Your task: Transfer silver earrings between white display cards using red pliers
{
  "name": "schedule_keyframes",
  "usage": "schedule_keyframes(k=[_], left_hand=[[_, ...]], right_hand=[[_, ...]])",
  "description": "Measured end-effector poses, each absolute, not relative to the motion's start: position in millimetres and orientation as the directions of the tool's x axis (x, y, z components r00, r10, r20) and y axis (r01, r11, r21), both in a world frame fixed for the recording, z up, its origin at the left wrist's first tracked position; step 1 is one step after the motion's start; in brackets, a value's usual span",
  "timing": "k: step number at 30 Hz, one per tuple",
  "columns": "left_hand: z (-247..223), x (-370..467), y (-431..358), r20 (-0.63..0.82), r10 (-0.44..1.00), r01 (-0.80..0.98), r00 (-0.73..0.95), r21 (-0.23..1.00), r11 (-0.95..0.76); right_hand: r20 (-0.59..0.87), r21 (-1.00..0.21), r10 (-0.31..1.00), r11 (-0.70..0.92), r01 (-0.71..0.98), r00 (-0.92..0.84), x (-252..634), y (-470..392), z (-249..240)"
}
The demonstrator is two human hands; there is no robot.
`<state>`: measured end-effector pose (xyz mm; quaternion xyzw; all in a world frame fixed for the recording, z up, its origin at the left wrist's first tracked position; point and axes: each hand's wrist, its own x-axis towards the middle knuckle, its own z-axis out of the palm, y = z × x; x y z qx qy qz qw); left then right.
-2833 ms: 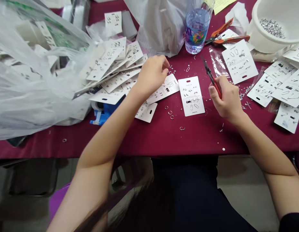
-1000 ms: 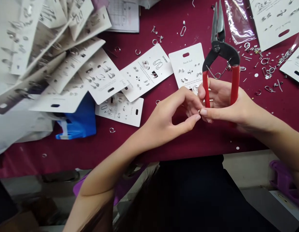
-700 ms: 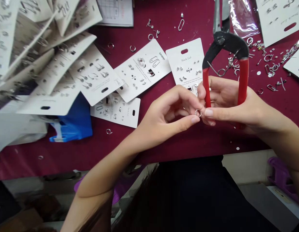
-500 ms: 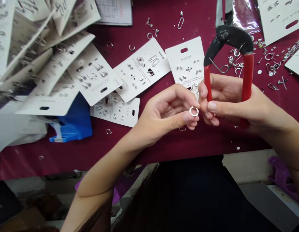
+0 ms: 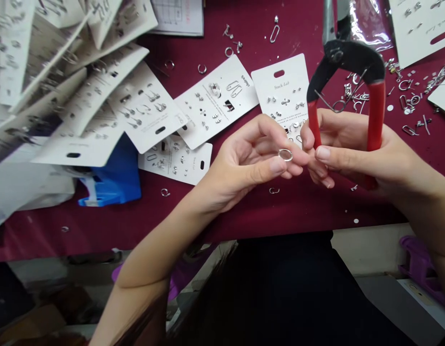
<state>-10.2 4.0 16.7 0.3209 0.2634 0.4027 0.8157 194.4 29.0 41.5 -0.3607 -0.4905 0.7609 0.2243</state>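
Note:
My left hand (image 5: 244,166) pinches a small silver ring (image 5: 285,154) between thumb and fingers, held above the dark red table (image 5: 244,216). My right hand (image 5: 355,154) grips red-handled pliers (image 5: 346,72) with their black head and jaws pointing away from me; its fingertips sit right beside the ring. Just behind both hands lies a white earring card (image 5: 283,91) with small silver pieces on it.
More white earring cards (image 5: 213,101) spread and pile up to the left (image 5: 81,86). A blue tape dispenser (image 5: 112,180) sits under them. Loose silver rings and clips (image 5: 405,101) are scattered over the cloth at right and far centre. A purple object (image 5: 420,259) is below the table edge.
My hands came together near the table's front edge with the pliers raised upright. In the last half second the ring tilted and rose slightly in my left fingers.

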Motion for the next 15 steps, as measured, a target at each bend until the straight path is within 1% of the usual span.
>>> schedule_keyframes(k=[1, 3, 5, 8, 11, 13, 15], left_hand=[[16, -11, 5, -0.138, 0.843, -0.494, 0.519, 0.756, 0.428], [14, -14, 9, -0.07, 0.899, -0.464, 0.432, 0.838, 0.288], [12, -18, 15, 0.0, 0.954, -0.378, 0.298, 0.918, 0.118], [5, -27, 27, 0.087, 0.987, -0.222, 0.138, 0.974, -0.055], [-1, -35, 36, 0.125, 0.989, -0.138, 0.082, 0.984, -0.113], [-4, -37, 38, 0.133, 0.988, -0.112, 0.083, 0.986, -0.124], [-5, -38, 39, 0.14, 0.985, -0.083, 0.102, 0.988, -0.131]], right_hand=[[-0.325, -0.923, 0.696, -0.382, 0.052, -0.64, 196, 30, 42], [-0.309, -0.948, 0.681, -0.278, 0.156, -0.664, 200, 35, 41], [-0.288, -0.955, 0.647, -0.138, 0.264, -0.706, 207, 40, 40], [-0.286, -0.929, 0.606, 0.015, 0.37, -0.742, 217, 49, 39], [-0.346, -0.862, 0.605, 0.096, 0.498, -0.717, 221, 55, 39], [-0.376, -0.808, 0.613, 0.151, 0.57, -0.695, 221, 56, 40], [-0.395, -0.776, 0.613, 0.176, 0.606, -0.684, 219, 56, 40]])
